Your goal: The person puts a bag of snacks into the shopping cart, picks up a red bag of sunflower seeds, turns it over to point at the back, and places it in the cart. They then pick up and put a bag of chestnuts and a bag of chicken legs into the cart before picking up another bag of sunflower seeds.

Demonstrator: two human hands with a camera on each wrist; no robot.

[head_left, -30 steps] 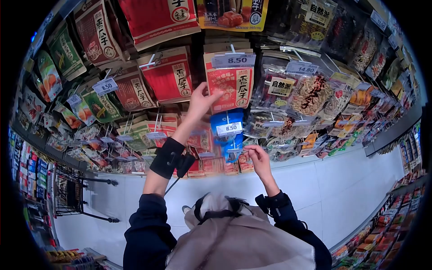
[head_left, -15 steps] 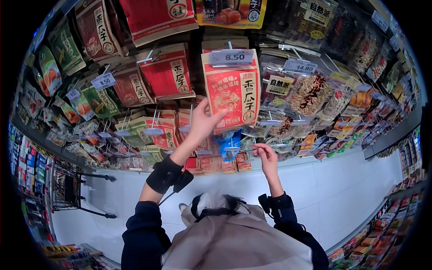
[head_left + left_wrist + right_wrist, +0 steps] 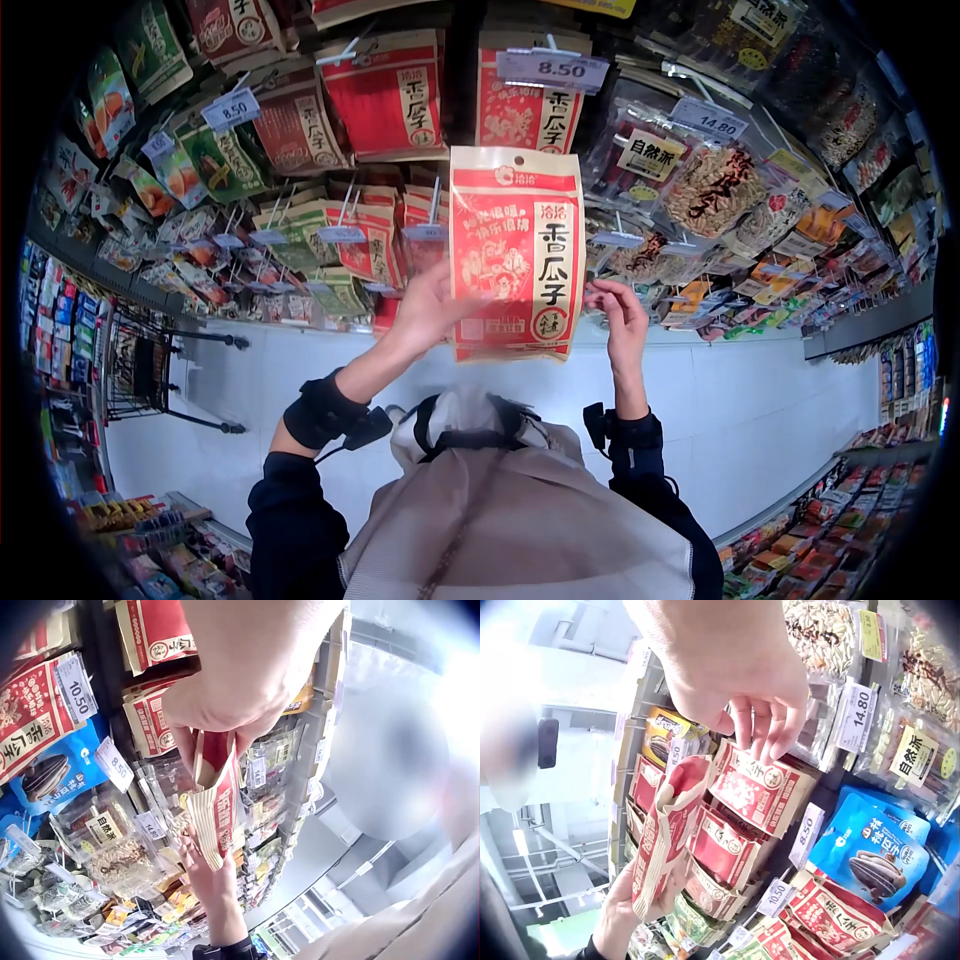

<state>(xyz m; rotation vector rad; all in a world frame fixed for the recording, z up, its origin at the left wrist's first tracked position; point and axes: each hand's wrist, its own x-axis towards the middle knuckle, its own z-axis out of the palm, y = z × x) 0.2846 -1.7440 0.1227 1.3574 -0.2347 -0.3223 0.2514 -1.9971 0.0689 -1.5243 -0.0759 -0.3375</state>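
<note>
A red and cream packet with black lettering (image 3: 515, 255) is held upright, front up, in the head view. The left hand (image 3: 425, 312) grips its left side, with the fingers partly hidden by the packet. In the left wrist view, the left hand (image 3: 225, 701) pinches the packet (image 3: 219, 806) from the side. The right hand (image 3: 626, 330) is beside the packet's right edge, fingers loosely bent; whether a fingertip touches the edge is unclear. Seen from the right wrist, the right hand (image 3: 742, 697) has loosely bent fingers holding nothing, apart from the held packet (image 3: 671, 832).
Hanging packets fill the rack, with a price tag (image 3: 552, 70) above the held packet and clear nut bags (image 3: 715, 185) to the right. Blue packets (image 3: 870, 855) hang lower. A shopping cart (image 3: 140, 370) stands at left on the pale floor (image 3: 740, 400).
The left hand has drawn the red packet off the rack, down and toward the body. The right hand has moved right and slightly up, beside the packet. The view has shifted.
</note>
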